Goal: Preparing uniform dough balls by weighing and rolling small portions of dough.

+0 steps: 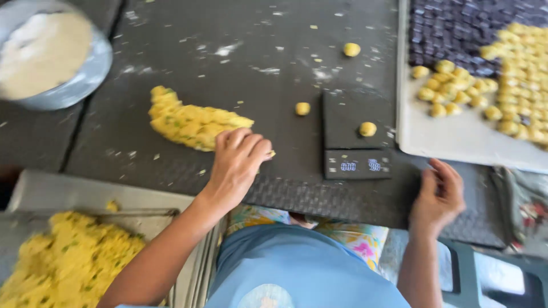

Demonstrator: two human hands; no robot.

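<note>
On a dark, flour-dusted worktable (pixel 240 68), a soft yellow slab of dough (pixel 191 122) looks pliable and easily torn; the left hand (pixel 240 157) curls onto its near edge, pinching there. The right hand (pixel 439 194) hovers half-open, empty, beside a small black scale (pixel 354 140).

Dark textured worktop (pixel 251 68) (dusted with pale specks); daylight falls evenly; grey metal tray (pixel 85 197) lower left.
</note>
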